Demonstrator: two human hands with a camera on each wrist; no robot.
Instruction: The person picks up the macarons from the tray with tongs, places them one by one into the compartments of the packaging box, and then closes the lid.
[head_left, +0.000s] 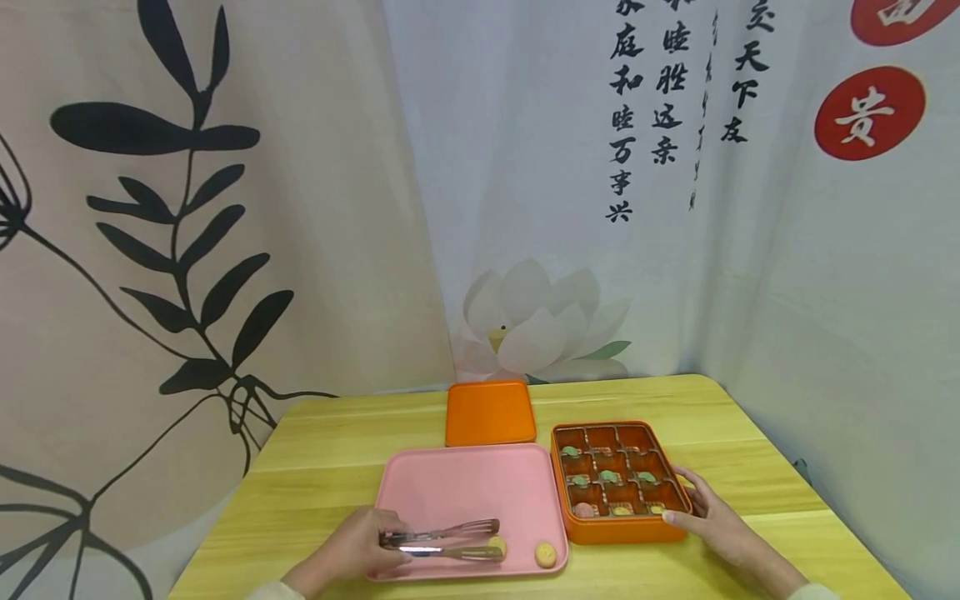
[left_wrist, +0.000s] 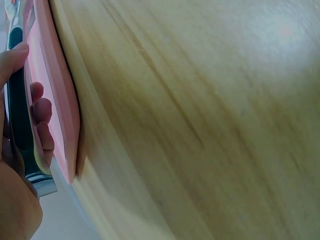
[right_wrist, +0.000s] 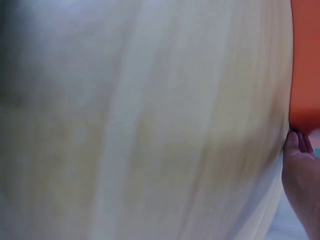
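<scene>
My left hand (head_left: pixel 375 537) grips a pair of metal tongs (head_left: pixel 450 552) over a pink tray (head_left: pixel 465 483). The tongs' tips are spread at either side of a round yellow cookie (head_left: pixel 497 547); whether they touch it I cannot tell. A second yellow cookie (head_left: pixel 545 555) lies at the tray's near right corner. In the left wrist view, fingers curl round the tongs' dark handle (left_wrist: pixel 20 100). My right hand (head_left: pixel 712 521) holds the near right corner of an orange box (head_left: pixel 622 531), thumb at the front rim, fingers along the side. Green, pink and yellow pieces sit in its divided compartments.
An orange lid (head_left: pixel 491 414) lies flat behind the pink tray, close to its far edge. The box stands directly right of the tray. All rest on a light wooden table (head_left: pixel 322 450), with a printed curtain (head_left: pixel 337 208) behind it.
</scene>
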